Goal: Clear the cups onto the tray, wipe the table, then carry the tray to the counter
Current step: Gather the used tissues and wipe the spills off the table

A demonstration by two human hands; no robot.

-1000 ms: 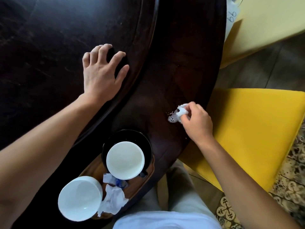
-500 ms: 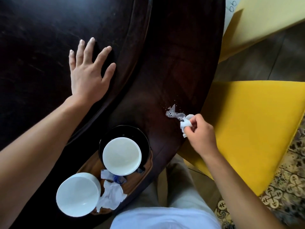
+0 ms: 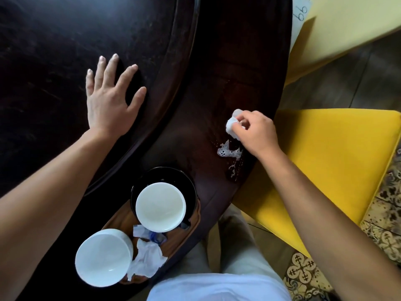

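near the right edge of the dark wooden surface (image 3: 249, 61), the right hand (image 3: 258, 132) pinches a small wad of white tissue (image 3: 231, 125) between thumb and fingertips, closed tight on it and held just on the far side of a patch of white foam (image 3: 227, 152) that sits on the wood with a wet streak trailing toward the near edge. the wad looks bunched small so that the pressure lands on one spot, which suits mopping a little spill rather than sweeping the whole top. the left hand (image 3: 108, 101) lies flat and spread wide on the raised inner disc of the surface, holding nothing; it seems placed there as a brace while the body leans over the rim. both cups are already on the wooden tray (image 3: 193, 224) at the near edge: the far cup (image 3: 160, 206) sits upright on a black saucer (image 3: 188, 185), and the near cup (image 3: 103, 257) stands at the tray's left end, both looking empty. a crumpled napkin (image 3: 147, 261) lies on the tray between and beside them, presumably collected as rubbish to go with the load. so the clearing appears done and the wiping is in hand, with the foam not yet lifted. a yellow chair (image 3: 325, 170) stands just right of the surface, close to the wiping arm.
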